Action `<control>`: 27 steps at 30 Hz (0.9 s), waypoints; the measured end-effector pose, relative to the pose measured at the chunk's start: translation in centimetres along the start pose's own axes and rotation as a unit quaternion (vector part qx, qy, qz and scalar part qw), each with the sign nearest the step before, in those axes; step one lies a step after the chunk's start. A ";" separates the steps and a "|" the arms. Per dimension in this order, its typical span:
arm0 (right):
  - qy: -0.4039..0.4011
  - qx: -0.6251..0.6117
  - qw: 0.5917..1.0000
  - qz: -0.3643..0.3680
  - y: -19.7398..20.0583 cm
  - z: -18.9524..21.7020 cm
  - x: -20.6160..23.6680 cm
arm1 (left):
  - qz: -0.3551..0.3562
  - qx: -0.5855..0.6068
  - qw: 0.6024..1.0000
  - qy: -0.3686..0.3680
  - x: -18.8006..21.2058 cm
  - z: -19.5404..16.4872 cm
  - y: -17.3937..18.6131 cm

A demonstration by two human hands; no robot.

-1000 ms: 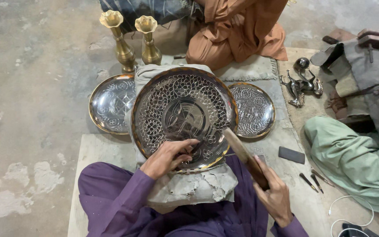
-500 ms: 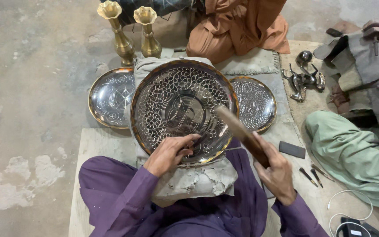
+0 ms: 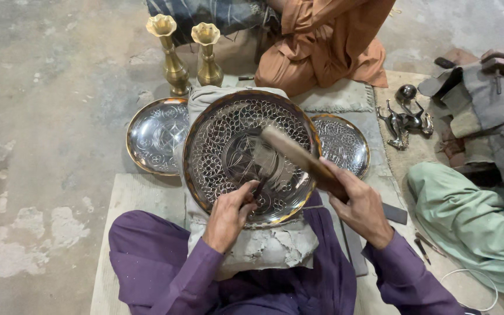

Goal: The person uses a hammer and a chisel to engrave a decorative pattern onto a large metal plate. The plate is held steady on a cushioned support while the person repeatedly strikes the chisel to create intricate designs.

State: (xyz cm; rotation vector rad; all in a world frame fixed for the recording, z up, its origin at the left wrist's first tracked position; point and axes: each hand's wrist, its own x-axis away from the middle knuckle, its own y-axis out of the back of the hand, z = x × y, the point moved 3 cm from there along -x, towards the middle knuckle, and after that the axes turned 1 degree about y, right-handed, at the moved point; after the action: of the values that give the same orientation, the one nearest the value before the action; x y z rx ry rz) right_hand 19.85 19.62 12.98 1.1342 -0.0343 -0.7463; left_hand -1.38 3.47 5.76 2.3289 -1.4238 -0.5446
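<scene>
Between my knees, on a pale plaster-crusted cushion, rests the large engraved metal tray, tilted slightly toward me. My left hand sits on the tray's rim at 6 o'clock, fingers pinched shut around a thin dark chisel whose tip touches the engraved face just below centre. My right hand is at 4 o'clock, off the tray's edge, clenched around the handle of a wooden mallet. The mallet's long axis runs from 4 o'clock up toward 10 o'clock, its head hanging over the tray's middle, just above and beyond the chisel. The left hand is nearer the chisel tip; the mallet head is apart from it.

Two smaller engraved plates lie flat at 9 and 3 o'clock of the tray, two brass vases at 11 o'clock. I sit on a mat on a rough concrete floor; another person in orange cloth sits at 12 o'clock.
</scene>
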 end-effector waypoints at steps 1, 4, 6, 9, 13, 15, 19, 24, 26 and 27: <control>-0.026 0.026 0.997 0.071 -0.1 0.1 -0.4 | -0.015 0.014 1.000 0.003 0.2 0.1 0.0; -0.067 0.117 0.972 0.191 -0.1 0.1 -1.7 | -0.047 -0.008 0.999 -0.010 0.5 0.2 -0.2; -0.038 0.189 0.969 0.154 0.2 0.7 -2.7 | -0.058 0.017 0.998 0.034 0.8 0.6 -0.5; 0.059 -0.038 0.997 0.038 1.2 2.1 -4.2 | -0.090 0.035 0.994 0.052 1.3 1.0 -0.8; 0.076 0.180 0.965 0.177 0.6 3.0 -5.6 | -0.139 0.040 0.989 0.022 2.0 1.1 -0.9; 0.072 0.180 0.974 0.114 0.8 3.7 -6.4 | -0.149 0.031 0.986 0.064 2.1 1.4 -0.9; 0.067 0.130 0.975 0.169 0.5 4.7 -7.3 | -0.131 0.066 0.978 0.147 2.3 1.8 -1.1; 0.104 0.007 0.992 0.069 1.7 5.6 -7.6 | -0.144 0.041 0.984 0.101 2.5 1.5 -0.7; 0.093 0.126 0.970 0.183 1.5 5.1 -7.1 | -0.134 0.037 0.987 0.080 2.4 1.5 -0.5; 0.084 0.186 0.950 0.237 1.3 4.8 -6.7 | -0.122 0.038 0.990 0.061 2.1 1.5 -0.4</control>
State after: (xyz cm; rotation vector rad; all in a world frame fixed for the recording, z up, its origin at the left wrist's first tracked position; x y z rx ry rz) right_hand 13.61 19.78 18.46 1.4742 -0.3041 -0.2122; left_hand -0.88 1.59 3.96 2.5681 -1.1304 -0.4119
